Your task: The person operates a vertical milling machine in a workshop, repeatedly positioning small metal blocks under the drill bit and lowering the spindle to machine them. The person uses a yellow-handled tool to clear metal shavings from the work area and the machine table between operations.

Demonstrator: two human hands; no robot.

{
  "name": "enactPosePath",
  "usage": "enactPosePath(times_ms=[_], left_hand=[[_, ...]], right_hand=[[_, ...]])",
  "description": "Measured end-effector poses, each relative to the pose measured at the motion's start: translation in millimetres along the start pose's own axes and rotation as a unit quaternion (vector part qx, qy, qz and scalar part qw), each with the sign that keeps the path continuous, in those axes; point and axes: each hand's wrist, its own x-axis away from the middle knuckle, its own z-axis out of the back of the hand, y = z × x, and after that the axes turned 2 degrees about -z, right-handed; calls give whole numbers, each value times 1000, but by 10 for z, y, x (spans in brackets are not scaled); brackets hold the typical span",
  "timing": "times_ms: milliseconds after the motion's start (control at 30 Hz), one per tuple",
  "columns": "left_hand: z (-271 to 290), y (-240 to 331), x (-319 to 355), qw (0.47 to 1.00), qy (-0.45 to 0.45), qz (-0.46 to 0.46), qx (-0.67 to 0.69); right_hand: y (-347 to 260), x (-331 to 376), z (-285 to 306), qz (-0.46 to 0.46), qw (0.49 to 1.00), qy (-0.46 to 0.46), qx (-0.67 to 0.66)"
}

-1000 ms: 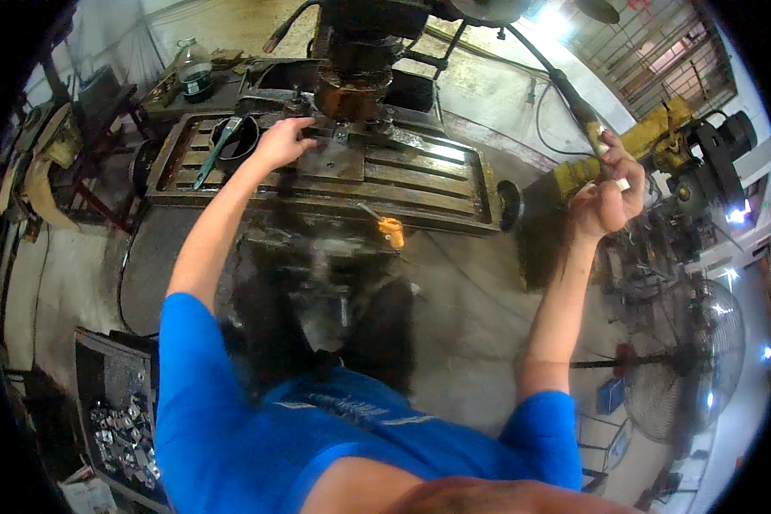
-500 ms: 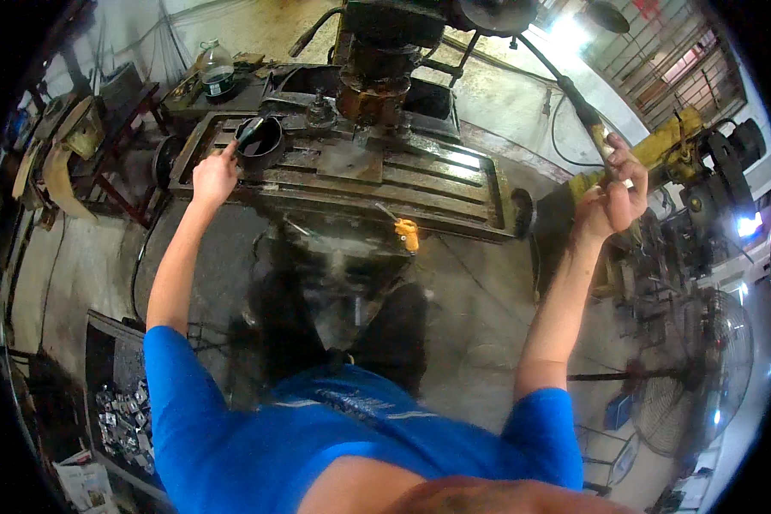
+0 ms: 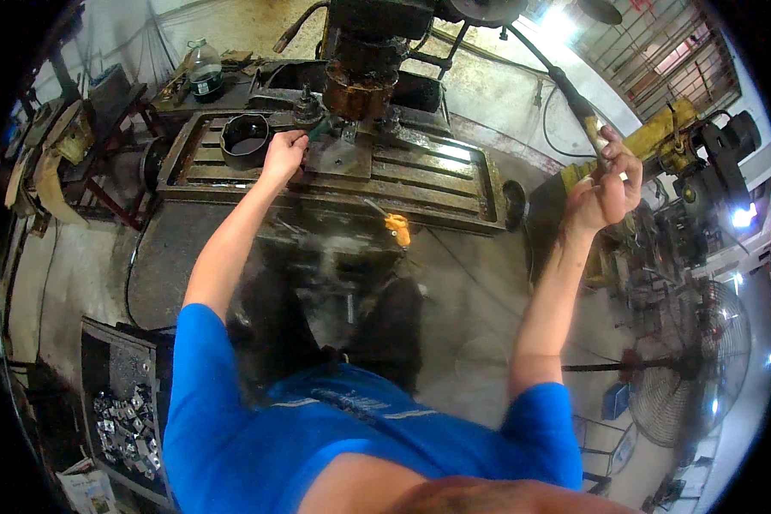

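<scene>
My left hand (image 3: 284, 157) is closed around a slim green tool (image 3: 319, 130), whose far end is too dark to make out. It points right, over the slotted metal machine table (image 3: 441, 184), near a flat block (image 3: 338, 158) below the machine's spindle head (image 3: 361, 90). Left of that hand, a round black pot (image 3: 245, 141) with dark liquid stands on the table. My right hand (image 3: 606, 188) is raised at the right, its fingers curled around the worn handle of a long lever (image 3: 584, 116) that slopes down from the machine.
An orange-handled tool (image 3: 397, 230) hangs at the table's front edge. A plastic bottle (image 3: 204, 73) stands on the back-left bench. At lower left, a metal bin (image 3: 116, 343) holds small metal parts. A standing fan (image 3: 694, 368) and a yellow machine (image 3: 664, 137) are at the right.
My left hand has moved right, taking the green tool out of the black pot and over toward the block under the spindle. The right hand stays on the lever.
</scene>
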Motion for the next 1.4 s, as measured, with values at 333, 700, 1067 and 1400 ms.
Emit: enactPosePath(times_ms=[333, 700, 1067, 1400], left_hand=[[27, 127, 63, 998, -54, 17, 8], [208, 170, 368, 992, -112, 55, 28], [185, 209, 626, 994, -95, -4, -45], [235, 272, 674, 992, -91, -20, -91]], right_hand=[[54, 146, 63, -21, 1000, 10, 0], [109, 295, 118, -8, 1000, -16, -8], [199, 499, 167, -11, 1000, 1, -18], [308, 637, 219, -4, 1000, -2, -24]])
